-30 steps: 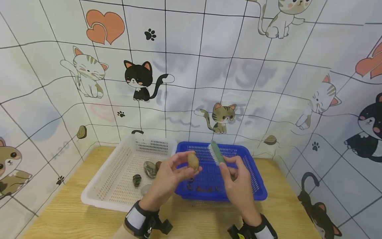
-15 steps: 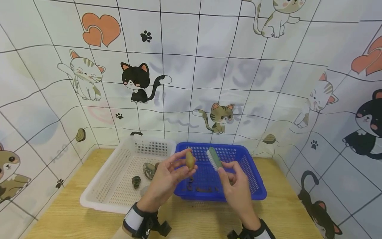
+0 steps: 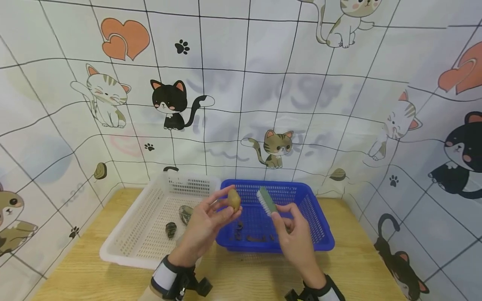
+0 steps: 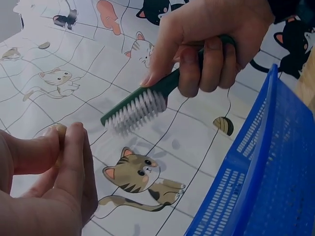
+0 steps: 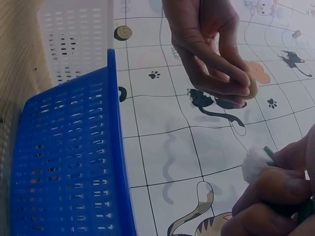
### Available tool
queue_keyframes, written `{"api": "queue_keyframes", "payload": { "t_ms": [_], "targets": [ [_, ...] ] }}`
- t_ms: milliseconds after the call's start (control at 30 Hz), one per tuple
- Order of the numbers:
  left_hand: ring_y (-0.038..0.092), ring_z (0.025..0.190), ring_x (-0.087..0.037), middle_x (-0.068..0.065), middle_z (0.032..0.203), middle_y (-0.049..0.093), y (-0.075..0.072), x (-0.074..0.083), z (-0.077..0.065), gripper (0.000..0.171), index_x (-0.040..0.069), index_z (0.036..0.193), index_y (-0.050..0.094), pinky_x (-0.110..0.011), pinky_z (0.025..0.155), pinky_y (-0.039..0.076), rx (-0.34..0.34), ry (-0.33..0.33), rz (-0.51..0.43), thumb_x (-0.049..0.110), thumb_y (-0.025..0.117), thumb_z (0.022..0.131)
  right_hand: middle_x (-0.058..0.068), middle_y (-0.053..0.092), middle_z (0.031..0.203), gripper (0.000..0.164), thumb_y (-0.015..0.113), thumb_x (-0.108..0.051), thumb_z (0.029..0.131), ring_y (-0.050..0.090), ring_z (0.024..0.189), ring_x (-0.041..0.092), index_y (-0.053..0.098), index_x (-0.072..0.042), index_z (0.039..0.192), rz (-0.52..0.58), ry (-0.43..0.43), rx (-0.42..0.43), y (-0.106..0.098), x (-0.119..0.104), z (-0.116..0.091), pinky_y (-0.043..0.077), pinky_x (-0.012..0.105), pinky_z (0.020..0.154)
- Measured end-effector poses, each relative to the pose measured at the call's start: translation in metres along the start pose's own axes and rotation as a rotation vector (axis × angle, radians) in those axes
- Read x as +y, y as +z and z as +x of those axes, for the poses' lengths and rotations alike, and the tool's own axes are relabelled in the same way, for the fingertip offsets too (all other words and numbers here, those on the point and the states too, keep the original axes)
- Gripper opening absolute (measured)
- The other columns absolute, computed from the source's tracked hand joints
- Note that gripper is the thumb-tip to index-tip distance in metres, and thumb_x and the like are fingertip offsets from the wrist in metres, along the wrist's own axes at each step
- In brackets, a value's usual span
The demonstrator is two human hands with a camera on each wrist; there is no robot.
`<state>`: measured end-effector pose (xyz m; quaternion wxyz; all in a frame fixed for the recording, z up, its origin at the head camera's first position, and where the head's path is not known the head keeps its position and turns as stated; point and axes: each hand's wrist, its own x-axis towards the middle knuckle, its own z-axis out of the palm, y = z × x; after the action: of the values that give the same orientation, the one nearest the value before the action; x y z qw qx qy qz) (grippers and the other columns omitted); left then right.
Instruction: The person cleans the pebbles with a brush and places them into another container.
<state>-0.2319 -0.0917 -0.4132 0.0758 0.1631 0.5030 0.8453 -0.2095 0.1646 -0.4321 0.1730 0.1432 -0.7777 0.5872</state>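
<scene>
Between thumb and fingers, my left hand point(image 3: 205, 221) pinches a smooth yellow-brown stone point(image 3: 234, 200) above the gap between the two baskets. My right hand point(image 3: 295, 232) grips a green brush point(image 3: 267, 200) by its handle, white bristles point(image 4: 138, 112) facing the stone. A space separates bristles and stone in all views. In the left wrist view the fingers cover most of the stone. The right wrist view shows the stone point(image 5: 252, 87) at the left fingertips and the bristles poking out past the right fingers.
A white basket point(image 3: 124, 246) on the left holds a striped dark stone point(image 3: 171, 229) and a mottled one point(image 3: 185, 214). The blue basket point(image 3: 320, 217) beneath the hands has several small dark pieces point(image 3: 256, 238) in it. Both stand on a wooden table point(image 3: 241, 276) before a cat-patterned sheet.
My left hand has shifted slightly left, turning the stone between its fingers. The right hand and brush have moved a little left and down, and the view has shifted slightly.
</scene>
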Motion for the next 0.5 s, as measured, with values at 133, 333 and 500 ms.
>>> {"api": "queue_keyframes", "payload": {
  "t_ms": [133,333,500],
  "targets": [
    [0.073,0.123,-0.03,-0.019,0.139,0.057,-0.008,0.007,-0.004,0.059,0.009,0.154,0.054,-0.039,0.109,0.057,0.062,0.009,0.08,0.001,0.074,0.099,-0.007,0.037,0.052,0.023,0.064,-0.028,0.11,0.023,0.039,-0.003,0.063,-0.014,0.127,-0.007,-0.002,0.005,-0.001,0.0,0.0,0.02,0.017,0.033],
    [0.077,0.116,-0.027,-0.019,0.141,0.06,-0.026,0.023,-0.008,0.059,0.011,0.15,0.055,-0.039,0.104,0.062,0.091,-0.021,0.294,0.008,0.08,0.096,-0.008,0.038,0.051,0.023,0.064,-0.03,0.109,0.024,0.04,-0.004,0.063,-0.014,0.125,-0.048,-0.002,0.021,-0.004,0.0,0.002,0.02,0.017,0.034],
    [0.078,0.113,-0.024,-0.013,0.144,0.062,-0.042,0.041,-0.009,0.061,0.016,0.146,0.057,-0.038,0.095,0.064,0.136,-0.071,0.503,0.02,0.086,0.093,-0.009,0.039,0.051,0.025,0.065,-0.031,0.109,0.024,0.041,-0.004,0.063,-0.014,0.126,-0.094,0.015,0.024,-0.007,0.001,0.003,0.02,0.017,0.035]
  ]
}}
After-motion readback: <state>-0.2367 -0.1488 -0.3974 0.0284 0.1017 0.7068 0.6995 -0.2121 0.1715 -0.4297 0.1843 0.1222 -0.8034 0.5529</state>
